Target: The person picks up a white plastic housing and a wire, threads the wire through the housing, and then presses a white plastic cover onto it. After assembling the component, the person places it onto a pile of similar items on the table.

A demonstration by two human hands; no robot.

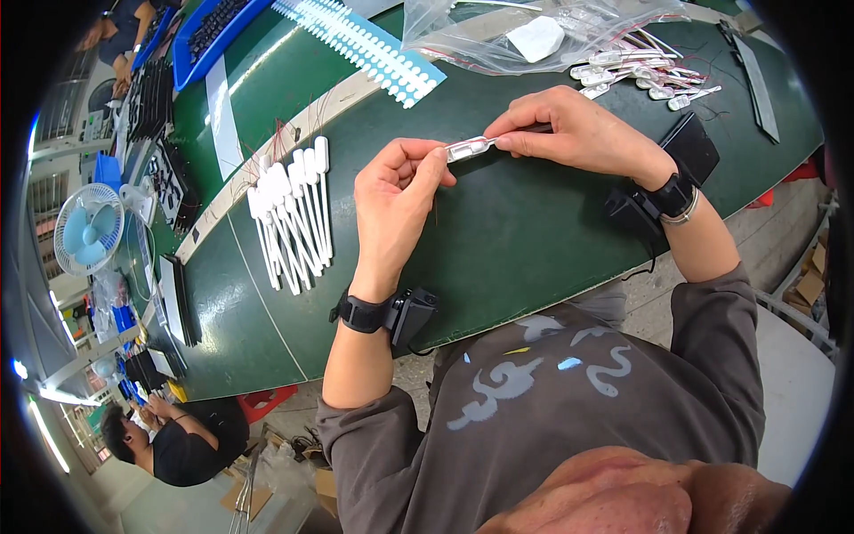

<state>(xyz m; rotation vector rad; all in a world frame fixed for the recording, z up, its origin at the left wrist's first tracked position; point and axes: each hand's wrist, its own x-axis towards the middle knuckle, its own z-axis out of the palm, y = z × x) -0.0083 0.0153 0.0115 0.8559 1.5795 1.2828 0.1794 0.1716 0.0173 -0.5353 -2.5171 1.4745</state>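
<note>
the left hand (396, 182) pinches one end of a small, narrow, white-and-clear piece with a thin red line along it (469, 149), thumb against forefinger, the other fingers curled in. the right hand (574, 133) pinches the opposite end between thumb and fingertips. the piece is thus held between the two hands, slightly tilted with its right end higher, over a dark green, smooth-topped desk (525, 258). a dark, slim object (539, 128) shows at the right hand's fingers; i cannot tell what it is.

left of the left hand, a bunch of white, paddle-shaped sticks with long thin handles (322, 157) lies on the desk, thin dark reddish wires (283, 138) beside their broad ends. beyond the hands lies a pale blue sheet with rows of white rounded shapes (400, 80), and next to it a crumpled, clear plastic bag (445, 31) with a white, rough-edged flat piece (535, 38) at it. past the right hand is a loose pile of small white-and-clear pieces with red wires (636, 67). a black, flat, rectangular object (692, 147) sits near the right wrist. at the far left, a person in a black top (191, 445) sits by the desk.
</note>
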